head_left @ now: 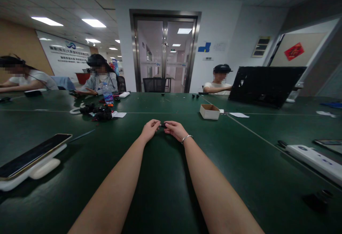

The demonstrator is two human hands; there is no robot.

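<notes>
as left hand (150, 129) meets right hand (174, 129), both pinch a part (162, 125).

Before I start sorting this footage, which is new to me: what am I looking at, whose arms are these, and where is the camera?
There is no machine here. These are a person's two bare arms, seen from a camera worn on their head that looks forward and down. The left hand and right hand meet over a green table. Their fingertips pinch a small dark piece, too small to identify. Also on the table are a phone on a white stand at the left, a small cardboard box, a pile of black parts and a water bottle. Other people sit at the far side.
</notes>
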